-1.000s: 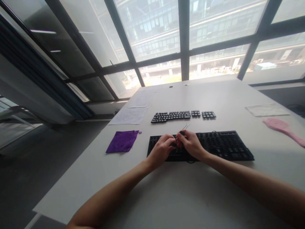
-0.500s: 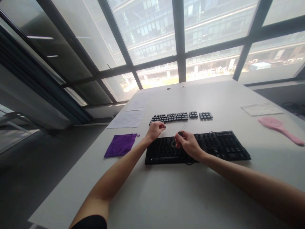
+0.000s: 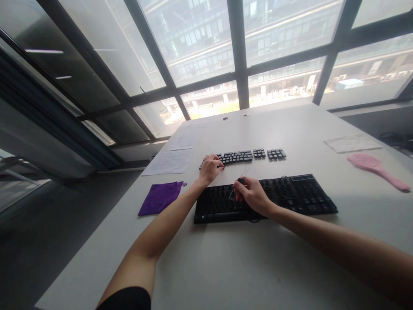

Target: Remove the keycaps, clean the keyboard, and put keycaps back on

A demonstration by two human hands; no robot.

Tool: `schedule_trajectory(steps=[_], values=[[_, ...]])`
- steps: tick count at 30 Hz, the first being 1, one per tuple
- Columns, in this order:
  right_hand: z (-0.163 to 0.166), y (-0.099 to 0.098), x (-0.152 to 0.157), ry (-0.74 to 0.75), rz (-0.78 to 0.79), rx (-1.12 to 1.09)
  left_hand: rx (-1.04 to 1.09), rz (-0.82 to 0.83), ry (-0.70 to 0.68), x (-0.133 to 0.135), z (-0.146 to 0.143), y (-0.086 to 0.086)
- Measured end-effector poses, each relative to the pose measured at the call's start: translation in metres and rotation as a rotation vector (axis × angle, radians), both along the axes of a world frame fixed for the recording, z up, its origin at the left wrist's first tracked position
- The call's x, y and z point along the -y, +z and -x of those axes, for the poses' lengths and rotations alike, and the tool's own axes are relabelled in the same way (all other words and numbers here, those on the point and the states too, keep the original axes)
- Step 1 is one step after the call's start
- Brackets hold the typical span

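My left hand (image 3: 210, 168) reaches over the near left part of the rows of loose black keycaps (image 3: 238, 156). Its fingers are pinched on a small dark keycap (image 3: 222, 166) at the edge of those rows, partly hidden by the fingertips. In my right hand (image 3: 253, 193) is a wire keycap puller (image 3: 241, 181) with a dark grip; wire loops stick out at both ends. That hand hovers over the black keyboard (image 3: 222, 204), whose left and middle parts show bare key positions, while some caps remain visible at its right end.
All of this lies on a white table (image 3: 206, 267). A purple drawstring pouch (image 3: 161, 198) is left of the keyboard, with paper sheets (image 3: 169, 161) behind it. To the right lie a pink hairbrush (image 3: 376, 168) and a flat pale packet (image 3: 353, 143). Windows stand beyond.
My left hand has moved forward from above the keyboard's back edge to the keycap rows, carrying the small keycap. My right hand keeps the puller over the keyboard. The view has shifted slightly.
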State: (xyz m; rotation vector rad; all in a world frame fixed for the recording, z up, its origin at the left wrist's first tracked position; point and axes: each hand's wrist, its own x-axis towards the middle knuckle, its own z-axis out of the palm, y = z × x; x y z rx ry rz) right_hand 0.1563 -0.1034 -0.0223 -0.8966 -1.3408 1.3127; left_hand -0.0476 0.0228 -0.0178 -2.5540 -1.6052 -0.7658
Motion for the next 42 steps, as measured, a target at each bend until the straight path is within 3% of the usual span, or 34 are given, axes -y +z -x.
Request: schedule_trajectory(steps=[16,23,26,29,35,42], values=[[0.001,0.000,0.001,0.002,0.003,0.003,-0.012,-0.037,0.044,-0.001,0.000,-0.005],[-0.002,0.003,0.002,-0.015,-0.026,-0.028,0.026,-0.056,0.076,0.004,0.003,0.008],[-0.007,0.006,0.001,-0.027,-0.094,-0.006,0.064,-0.069,0.071,0.023,0.000,0.020],[-0.014,0.008,0.000,-0.021,-0.173,0.107,0.084,-0.049,-0.019,0.059,-0.009,0.028],[-0.023,0.008,0.003,0.097,-0.200,0.329,0.134,0.115,-0.164,0.131,-0.029,0.020],[-0.018,0.004,0.005,0.120,-0.204,0.370,0.206,0.154,-0.144,0.140,-0.029,0.010]])
